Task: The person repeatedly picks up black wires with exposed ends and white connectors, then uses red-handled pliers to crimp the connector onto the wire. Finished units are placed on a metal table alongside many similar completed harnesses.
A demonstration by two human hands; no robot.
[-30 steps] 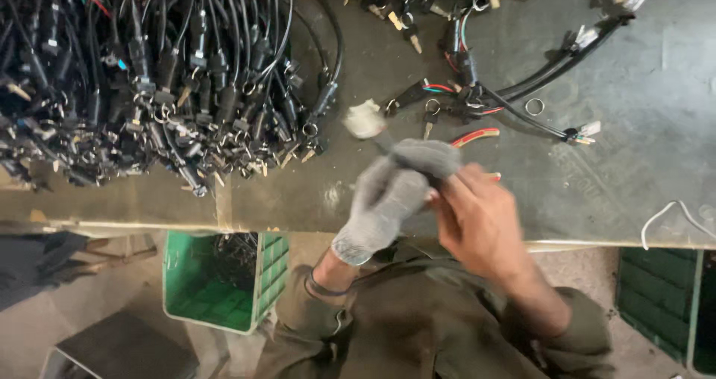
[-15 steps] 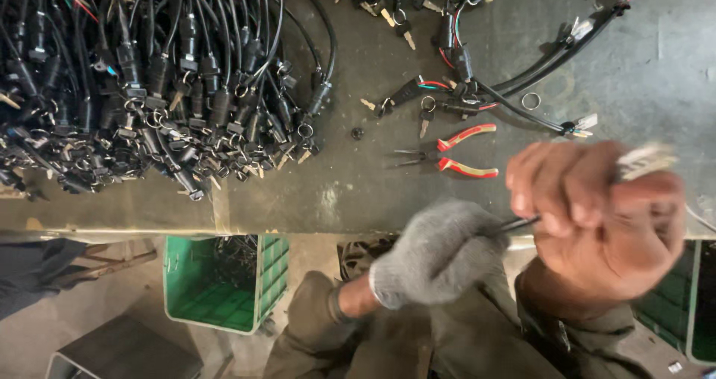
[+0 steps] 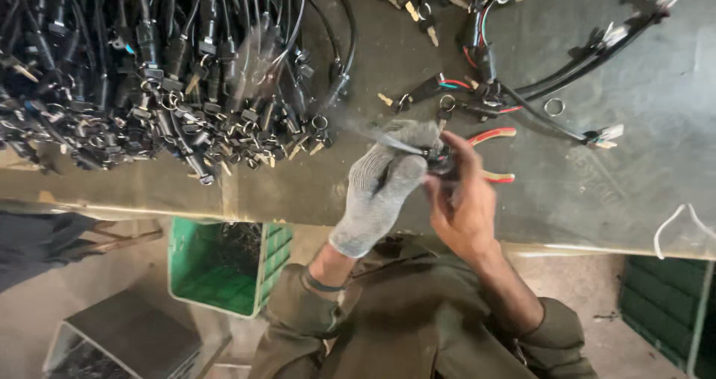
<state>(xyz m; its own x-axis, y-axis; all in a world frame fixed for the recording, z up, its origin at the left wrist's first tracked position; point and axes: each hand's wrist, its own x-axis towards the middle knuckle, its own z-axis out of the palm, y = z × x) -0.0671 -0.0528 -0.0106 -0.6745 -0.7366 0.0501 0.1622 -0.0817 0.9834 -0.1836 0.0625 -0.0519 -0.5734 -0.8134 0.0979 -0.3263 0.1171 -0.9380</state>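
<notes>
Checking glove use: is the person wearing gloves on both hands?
No: only the left hand wears a grey knit glove; the right hand is bare.

A big pile of black wires (image 3: 171, 80) lies up and left of the hands. Red pliers (image 3: 496, 155) sit just right — a green bin (image 3: 224, 263) waits below, on the floor.

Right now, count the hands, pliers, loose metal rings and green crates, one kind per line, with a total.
Gloved left hand: 1
Bare right hand: 1
Red-handled pliers: 1
Loose metal ring: 1
Green crates: 2
Total: 6
</notes>
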